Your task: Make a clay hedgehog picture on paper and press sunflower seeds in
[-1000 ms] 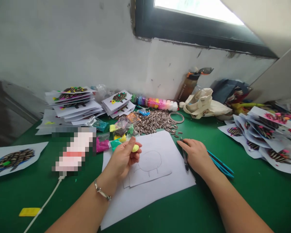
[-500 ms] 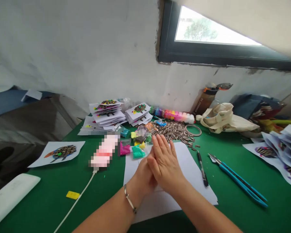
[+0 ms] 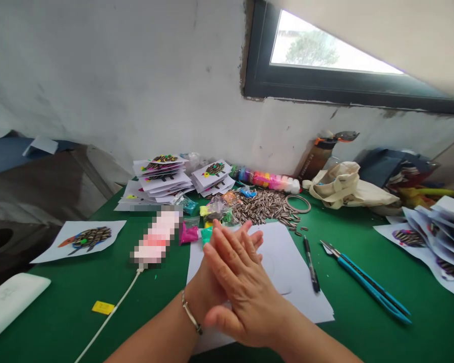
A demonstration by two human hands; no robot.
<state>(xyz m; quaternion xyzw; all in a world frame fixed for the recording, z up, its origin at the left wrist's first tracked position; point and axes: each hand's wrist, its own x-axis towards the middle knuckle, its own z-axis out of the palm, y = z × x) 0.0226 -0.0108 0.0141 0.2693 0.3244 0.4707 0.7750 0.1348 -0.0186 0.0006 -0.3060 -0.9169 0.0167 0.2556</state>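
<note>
Palm against palm, my hands meet above the white paper sheets [image 3: 302, 297]. My right hand [image 3: 249, 292] lies across the top with its fingers stretched out and its thumb apart. Underneath, my left hand [image 3: 204, 280] is partly covered; its fingertips stick out past the right fingers. Whatever may be between the palms is hidden. Faint pencil-like lines show on the top sheet. Just beyond the hands are a bag of green clay [image 3: 206, 234], a bag of pink clay [image 3: 189, 232] and a heap of striped seeds [image 3: 267, 202].
A black pen [image 3: 310, 264] and blue tweezers [image 3: 374, 287] lie at the right. Stacked seed pictures [image 3: 162, 184], a single picture [image 3: 87, 239] and a blurred pink device [image 3: 157, 239] with a white cable are at the left. A cloth bag [image 3: 348, 186] sits behind.
My right hand has turned and slid down and left over my left hand, and its fingers and thumb have spread. The view has shifted slightly.
</note>
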